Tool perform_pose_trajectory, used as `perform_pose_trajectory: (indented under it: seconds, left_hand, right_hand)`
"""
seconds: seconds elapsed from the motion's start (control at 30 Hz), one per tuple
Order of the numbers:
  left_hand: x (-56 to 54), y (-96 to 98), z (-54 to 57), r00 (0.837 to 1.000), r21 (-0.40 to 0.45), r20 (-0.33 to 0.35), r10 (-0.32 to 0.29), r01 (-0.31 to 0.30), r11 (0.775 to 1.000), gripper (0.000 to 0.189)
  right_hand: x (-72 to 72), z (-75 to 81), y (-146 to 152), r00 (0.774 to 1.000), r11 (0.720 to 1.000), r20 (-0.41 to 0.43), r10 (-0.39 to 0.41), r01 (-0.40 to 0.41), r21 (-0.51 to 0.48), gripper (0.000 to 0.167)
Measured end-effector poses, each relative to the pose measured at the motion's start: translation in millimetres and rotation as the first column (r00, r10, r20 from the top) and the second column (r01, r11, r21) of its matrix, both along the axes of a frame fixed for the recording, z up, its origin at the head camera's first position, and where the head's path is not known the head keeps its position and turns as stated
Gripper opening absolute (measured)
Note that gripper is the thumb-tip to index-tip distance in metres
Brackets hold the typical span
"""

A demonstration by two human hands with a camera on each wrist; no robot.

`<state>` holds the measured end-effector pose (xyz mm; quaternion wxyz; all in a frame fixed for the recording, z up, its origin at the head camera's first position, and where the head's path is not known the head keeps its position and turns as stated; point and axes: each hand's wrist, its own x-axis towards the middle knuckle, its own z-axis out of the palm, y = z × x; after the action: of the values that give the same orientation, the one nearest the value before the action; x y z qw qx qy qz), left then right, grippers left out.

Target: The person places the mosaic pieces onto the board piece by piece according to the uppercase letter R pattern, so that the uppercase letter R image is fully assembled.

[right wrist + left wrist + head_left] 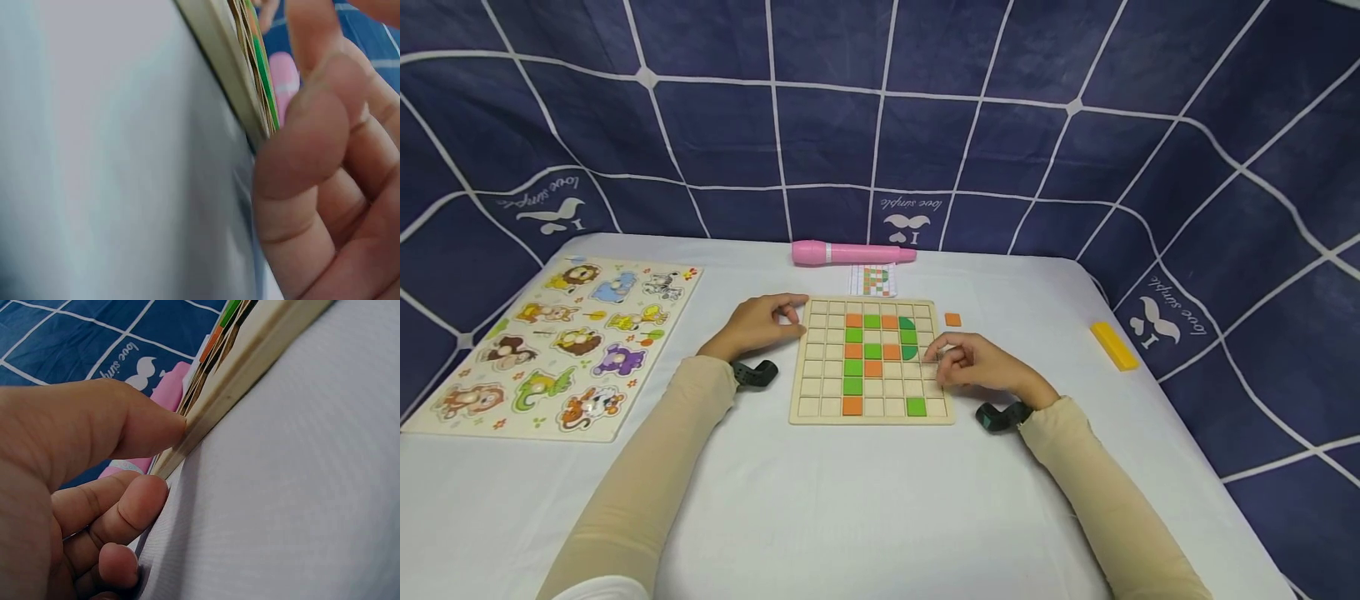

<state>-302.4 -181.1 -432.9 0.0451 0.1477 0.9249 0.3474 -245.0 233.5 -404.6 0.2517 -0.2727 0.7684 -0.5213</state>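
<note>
A square wooden grid board (pixel 820 387) lies on the white table, with orange and green square tiles and green rounded pieces in some of its cells. My left hand (pixel 760 323) is at the board's left edge. In the left wrist view its thumb (pixel 153 428) touches the rim, fingers loosely bent beside it. Over the board's right edge is my right hand (pixel 976 362), fingers bent, no piece showing between them. The right wrist view has its fingertips (pixel 306 140) close by the board's side (pixel 219 56). A loose orange tile (pixel 952 320) lies just beyond this hand, right of the board.
Behind the board lie a small pattern card (pixel 857 282) and a pink marker-shaped stick (pixel 865 254). An animal picture puzzle (pixel 595 350) takes up the left side of the table. A yellow block (pixel 1114 346) sits near the right edge. Dark blue gridded cloth (pixel 827 133) hangs around.
</note>
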Motion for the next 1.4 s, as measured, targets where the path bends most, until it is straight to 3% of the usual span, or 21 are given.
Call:
perform_pose_trajectory:
  seconds: [0.13,0.27,0.5,0.7,1.07,1.4]
  left_hand:
    - [0.0,-0.6,-0.4,1.0,-0.004,-0.003,0.002,-0.002,1.0,0.065]
    - [1.2,0.3,-0.2,1.0,-0.005,-0.005,0.005,-0.005,1.0,0.064]
    - [0.7,0.8,-1.5,1.0,0.005,-0.018,0.002,-0.002,1.0,0.064]
    - [0.7,0.4,-2.3,1.0,0.005,-0.025,-0.001,0.001,1.0,0.064]
    - [0.6,0.5,-0.3,1.0,0.012,-0.022,-0.002,0.003,1.0,0.063]
    - [0.9,0.4,-0.2,1.0,0.01,-0.027,-0.007,0.007,1.0,0.064]
  right_hand:
    - [-13.2,-2.1,11.4,0.989,0.989,-0.029,-0.148,0.147,-0.011,0.04]
    - [-24.7,-3.9,22.3,0.958,0.959,-0.046,-0.282,0.282,-0.002,0.045]
    - [-46.0,-13.6,40.5,0.91,0.909,-0.006,-0.415,0.414,-0.037,0.054]
    - [-57.2,-16.8,45.9,0.89,0.886,0.046,-0.453,0.455,-0.083,0.055]
    - [-56.9,-14.4,44.6,0.889,0.884,0.049,-0.456,0.459,-0.087,0.054]
    - [-61.8,-13.2,39.2,0.876,0.878,0.07,-0.478,0.477,0.034,0.052]
